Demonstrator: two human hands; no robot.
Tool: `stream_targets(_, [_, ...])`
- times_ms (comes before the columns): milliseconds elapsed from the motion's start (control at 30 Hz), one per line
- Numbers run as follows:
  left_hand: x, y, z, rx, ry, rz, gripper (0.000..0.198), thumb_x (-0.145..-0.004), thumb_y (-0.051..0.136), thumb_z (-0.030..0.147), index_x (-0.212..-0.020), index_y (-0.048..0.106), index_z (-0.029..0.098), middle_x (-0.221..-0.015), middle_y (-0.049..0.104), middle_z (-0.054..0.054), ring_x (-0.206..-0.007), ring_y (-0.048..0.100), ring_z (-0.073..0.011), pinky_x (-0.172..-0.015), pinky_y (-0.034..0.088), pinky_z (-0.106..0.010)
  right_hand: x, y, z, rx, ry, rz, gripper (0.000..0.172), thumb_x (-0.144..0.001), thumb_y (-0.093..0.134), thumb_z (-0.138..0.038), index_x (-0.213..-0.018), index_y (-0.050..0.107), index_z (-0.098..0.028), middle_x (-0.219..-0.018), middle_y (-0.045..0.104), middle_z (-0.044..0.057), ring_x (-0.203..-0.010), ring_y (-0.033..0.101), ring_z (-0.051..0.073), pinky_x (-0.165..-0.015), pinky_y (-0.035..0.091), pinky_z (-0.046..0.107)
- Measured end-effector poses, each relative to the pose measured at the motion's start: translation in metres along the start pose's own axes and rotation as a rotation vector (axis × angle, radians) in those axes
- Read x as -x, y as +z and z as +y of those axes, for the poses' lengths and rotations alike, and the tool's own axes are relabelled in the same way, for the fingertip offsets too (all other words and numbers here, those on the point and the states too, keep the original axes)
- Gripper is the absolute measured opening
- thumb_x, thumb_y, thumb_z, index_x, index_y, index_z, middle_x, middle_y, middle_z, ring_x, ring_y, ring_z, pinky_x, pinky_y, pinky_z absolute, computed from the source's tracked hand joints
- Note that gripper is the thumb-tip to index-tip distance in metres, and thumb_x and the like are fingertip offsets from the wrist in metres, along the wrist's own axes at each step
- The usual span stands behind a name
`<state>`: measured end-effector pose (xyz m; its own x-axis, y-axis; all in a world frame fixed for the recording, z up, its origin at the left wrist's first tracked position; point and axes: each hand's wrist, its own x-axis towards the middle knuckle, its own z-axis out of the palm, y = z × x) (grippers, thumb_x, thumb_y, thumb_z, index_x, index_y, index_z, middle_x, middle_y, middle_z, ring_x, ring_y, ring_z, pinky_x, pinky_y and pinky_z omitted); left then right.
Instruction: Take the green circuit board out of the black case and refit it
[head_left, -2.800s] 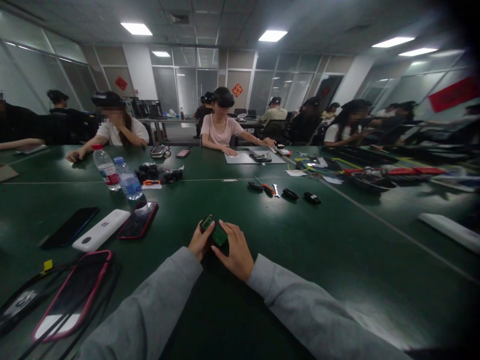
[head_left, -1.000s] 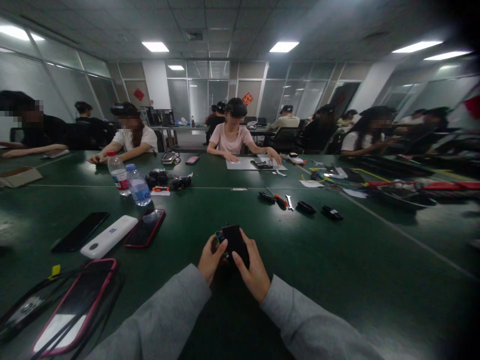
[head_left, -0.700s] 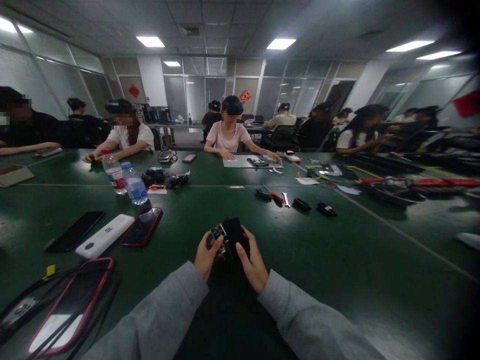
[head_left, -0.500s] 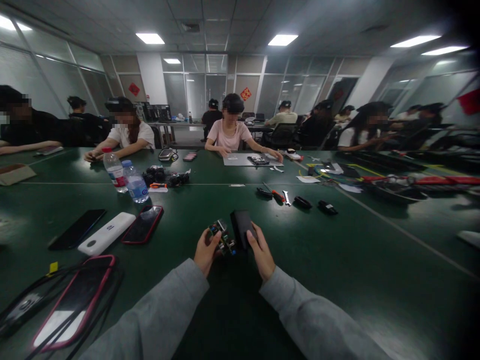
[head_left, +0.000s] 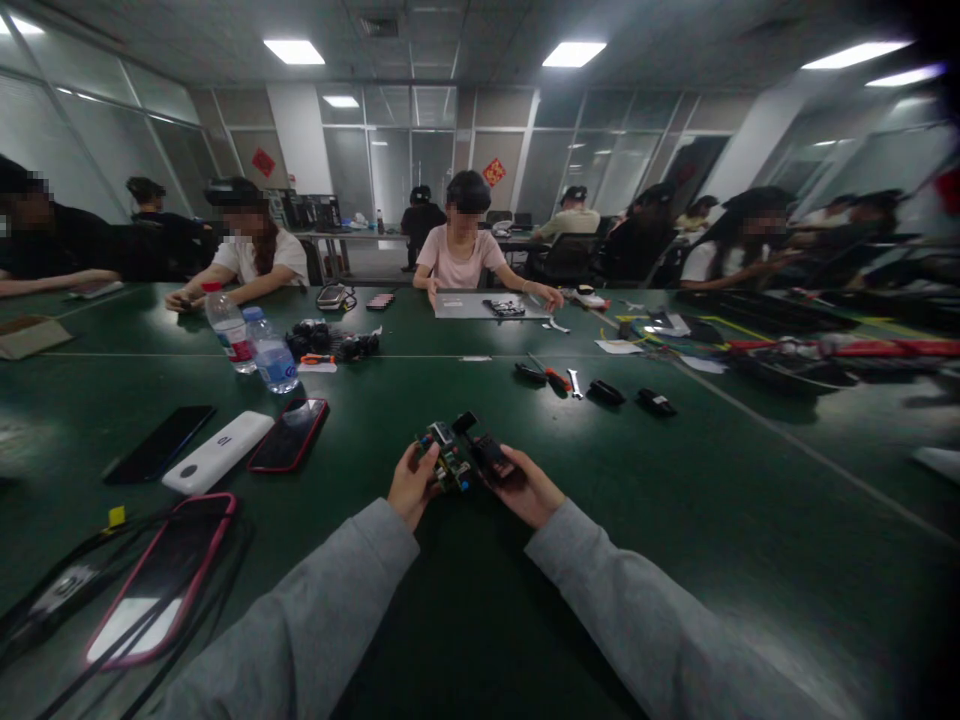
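My left hand [head_left: 409,486] is closed on a small circuit board [head_left: 452,468] crowded with components, among them a blue one at its lower end. Just to the right, my right hand [head_left: 534,490] grips a black plastic casing [head_left: 492,457], tilted so that its hollow-looking side shows. A small black piece sticks out from the casing's upper left; whether it is joined on, I cannot tell. Board and casing are close together above the green table [head_left: 600,600], and whether they touch is unclear. Fingers hide part of both.
Beyond my hands are a screwdriver [head_left: 556,379], a wrench [head_left: 575,384] and black plastic parts [head_left: 606,392]. Phones [head_left: 289,436], a white power bank [head_left: 219,452], cables and two bottles [head_left: 270,350] are on the left. A person [head_left: 461,250] sits opposite at a grey board.
My right hand has turned the black casing over from its smooth outer face to its other side and tipped it. My left hand keeps the circuit board in nearly the same place.
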<state>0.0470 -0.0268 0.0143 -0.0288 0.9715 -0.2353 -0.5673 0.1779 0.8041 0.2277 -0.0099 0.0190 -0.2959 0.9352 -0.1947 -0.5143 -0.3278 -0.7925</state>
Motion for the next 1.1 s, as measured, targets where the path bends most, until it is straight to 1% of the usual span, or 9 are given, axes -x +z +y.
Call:
stream_targets(67, [-0.001, -0.001, 0.000, 0.002, -0.003, 0.003, 0.044, -0.067, 0.069, 0.038, -0.105, 0.055, 0.021, -0.102, 0.063, -0.007, -0.076, 0.064, -0.0150, -0.060, 0.052, -0.025, 0.003, 0.002, -0.001, 0.024, -0.020, -0.070, 0.034, -0.073, 0.062, -0.036, -0.102, 0.058, -0.018, -0.105, 0.062, 0.006, -0.099, 0.058, 0.018, -0.082, 0.049, 0.032])
stream_targets(133, [-0.002, -0.002, 0.000, 0.009, -0.021, 0.005, 0.043, -0.067, 0.069, 0.039, -0.104, 0.055, 0.021, -0.101, 0.064, -0.007, -0.074, 0.064, -0.0144, -0.060, 0.052, -0.025, 0.005, 0.004, -0.003, 0.051, -0.010, -0.098, 0.040, -0.070, 0.066, -0.033, -0.106, 0.056, -0.019, -0.102, 0.063, 0.005, -0.093, 0.059, 0.017, -0.080, 0.049, 0.031])
stream_targets(267, [-0.002, -0.002, 0.004, 0.034, -0.043, -0.043, 0.044, -0.069, 0.068, 0.038, -0.107, 0.055, 0.020, -0.100, 0.065, -0.008, -0.077, 0.065, -0.0168, -0.064, 0.054, -0.029, 0.005, 0.003, -0.007, 0.055, 0.007, -0.060, 0.042, -0.067, 0.068, -0.030, -0.105, 0.054, -0.019, -0.092, 0.064, 0.004, -0.082, 0.061, 0.016, -0.078, 0.048, 0.031])
stream_targets(367, [-0.001, -0.002, 0.006, 0.050, -0.045, -0.063, 0.045, -0.070, 0.067, 0.036, -0.108, 0.054, 0.019, -0.100, 0.065, -0.009, -0.081, 0.065, -0.0197, -0.068, 0.054, -0.034, 0.001, 0.000, -0.008, 0.057, -0.023, -0.062, 0.037, -0.069, 0.066, -0.032, -0.102, 0.055, -0.018, -0.092, 0.064, 0.004, -0.082, 0.061, 0.017, -0.080, 0.047, 0.033])
stream_targets(433, [-0.001, -0.002, 0.007, 0.056, -0.044, -0.069, 0.045, -0.070, 0.067, 0.035, -0.109, 0.054, 0.018, -0.102, 0.065, -0.010, -0.082, 0.065, -0.0204, -0.069, 0.055, -0.035, -0.002, -0.004, -0.006, 0.107, -0.061, -0.003, 0.036, -0.069, 0.066, -0.033, -0.100, 0.056, -0.018, -0.091, 0.064, 0.004, -0.081, 0.061, 0.017, -0.078, 0.047, 0.031])
stream_targets(567, [0.000, -0.002, 0.008, 0.049, -0.050, -0.088, 0.045, -0.070, 0.067, 0.035, -0.110, 0.053, 0.018, -0.105, 0.064, -0.011, -0.084, 0.065, -0.0209, -0.069, 0.055, -0.035, -0.009, -0.013, 0.001, 0.342, -0.165, 0.112, 0.036, -0.072, 0.062, -0.040, -0.101, 0.057, -0.019, -0.095, 0.063, 0.004, -0.081, 0.059, 0.016, -0.073, 0.046, 0.028])
stream_targets(733, [0.000, -0.002, 0.006, 0.033, -0.052, -0.077, 0.047, -0.069, 0.068, 0.033, -0.111, 0.052, 0.019, -0.105, 0.064, -0.011, -0.082, 0.066, -0.0199, -0.063, 0.055, -0.030, -0.013, -0.019, 0.004, 0.700, -0.309, 0.168, 0.044, -0.074, 0.059, -0.044, -0.111, 0.051, -0.021, -0.101, 0.061, 0.003, -0.088, 0.057, 0.016, -0.078, 0.045, 0.032])
stream_targets(900, [-0.001, -0.002, 0.005, 0.043, -0.048, -0.085, 0.047, -0.069, 0.069, 0.032, -0.110, 0.051, 0.020, -0.105, 0.064, -0.010, -0.083, 0.066, -0.0201, -0.065, 0.055, -0.031, -0.007, -0.011, 0.002, 0.896, -0.341, 0.132, 0.035, -0.080, 0.051, -0.046, -0.102, 0.057, -0.020, -0.103, 0.060, 0.005, -0.097, 0.055, 0.017, -0.088, 0.042, 0.034])
stream_targets(1100, [0.001, 0.000, 0.007, 0.054, -0.066, -0.075, 0.047, -0.067, 0.071, 0.030, -0.109, 0.051, 0.020, -0.101, 0.065, -0.008, -0.080, 0.066, -0.0193, -0.064, 0.055, -0.029, -0.010, -0.019, 0.003, 1.217, -0.431, 0.264, 0.038, -0.083, 0.044, -0.046, -0.102, 0.060, -0.018, -0.097, 0.058, 0.007, -0.095, 0.053, 0.018, -0.087, 0.042, 0.035])
